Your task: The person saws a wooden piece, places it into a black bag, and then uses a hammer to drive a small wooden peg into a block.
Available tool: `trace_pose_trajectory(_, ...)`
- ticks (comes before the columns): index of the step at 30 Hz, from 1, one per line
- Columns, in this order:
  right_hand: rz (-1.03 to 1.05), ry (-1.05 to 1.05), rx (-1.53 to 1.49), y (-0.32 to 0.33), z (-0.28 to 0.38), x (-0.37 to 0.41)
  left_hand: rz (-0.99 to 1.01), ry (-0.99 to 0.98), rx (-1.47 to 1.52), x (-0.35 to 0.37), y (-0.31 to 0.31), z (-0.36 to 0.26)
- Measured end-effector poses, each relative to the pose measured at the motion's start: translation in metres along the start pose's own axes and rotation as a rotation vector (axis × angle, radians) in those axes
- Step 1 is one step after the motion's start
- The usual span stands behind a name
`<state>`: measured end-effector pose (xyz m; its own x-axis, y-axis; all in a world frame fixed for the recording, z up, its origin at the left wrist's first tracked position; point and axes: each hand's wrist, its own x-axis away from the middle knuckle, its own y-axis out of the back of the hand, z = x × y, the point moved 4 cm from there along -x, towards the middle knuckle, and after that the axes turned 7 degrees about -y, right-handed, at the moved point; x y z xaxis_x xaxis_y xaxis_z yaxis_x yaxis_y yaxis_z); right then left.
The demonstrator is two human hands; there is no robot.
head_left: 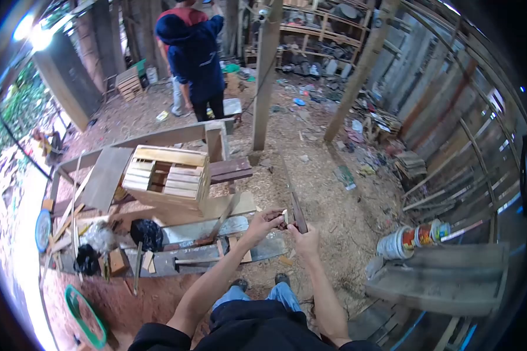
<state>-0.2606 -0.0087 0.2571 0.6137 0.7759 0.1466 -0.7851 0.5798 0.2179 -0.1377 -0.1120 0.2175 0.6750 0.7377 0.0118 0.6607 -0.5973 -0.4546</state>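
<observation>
My left hand [266, 224] is closed, its fingers pinching a small pale piece of wood [285, 215]. Just beside it, my right hand [304, 241] grips a long narrow tool that looks like a machete [297, 210], its far end pointing away from me. The two hands are close together in front of my body, and the fingers partly hide what they hold. Left of them, a second long blade with a brown handle [205, 240] lies on the low wooden bench [269, 248]. A hammer [199, 260] rests nearer me on that bench.
A slatted wooden crate [167, 202] stands beyond the bench. Black plastic bags [147, 234] and wood offcuts lie at the left. Two people [196, 64] stand at the back. A wooden post [264, 82] rises ahead; buckets [395, 243] and a wooden trough [439, 281] are at the right.
</observation>
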Motion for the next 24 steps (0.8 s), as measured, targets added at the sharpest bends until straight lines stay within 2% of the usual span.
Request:
trace_pose_trajectory(2, 0.163, -0.019, -0.018, 0.002, -0.008, -0.014, -0.030, 0.005, 0.024, -0.001, 0.000, 0.010)
trace_pose_trajectory(5, 0.291, -0.041, -0.061, 0.008, -0.036, -0.039, -0.086, 0.011, 0.119, -0.005, -0.003, 0.030)
trace_pose_trajectory(9, 0.376, -0.143, 0.039, 0.019, -0.051, -0.058, -0.124, -0.031, 0.047, -0.005, -0.011, 0.046)
trace_pose_trajectory(11, 0.304, 0.073, 0.029, 0.019, -0.069, -0.073, -0.228, -0.052, -0.076, -0.002, -0.009, 0.061)
trace_pose_trajectory(12, 0.291, 0.153, 0.156, 0.020, -0.073, -0.078, -0.317, -0.042, -0.122, -0.001, -0.004, 0.074)
trace_pose_trajectory(15, 0.348, 0.023, 0.057, 0.013, -0.100, -0.081, -0.420, -0.027, -0.167, 0.005, 0.005, 0.119)
trace_pose_trajectory(18, 0.405, -0.129, 0.153, -0.002, -0.149, -0.084, -0.506, 0.008, -0.162, 0.010, 0.017, 0.181)
trace_pose_trajectory(21, 0.404, -0.089, 0.225, -0.018, -0.193, -0.089, -0.598, 0.031, -0.122, 0.012, 0.037, 0.228)
trace_pose_trajectory(23, 0.393, -0.094, 0.148, -0.029, -0.235, -0.093, -0.696, 0.046, -0.099, 0.015, 0.051, 0.258)
trace_pose_trajectory(24, 0.392, -0.109, 0.231, -0.033, -0.250, -0.095, -0.711, 0.060, -0.093, 0.013, 0.055, 0.267)
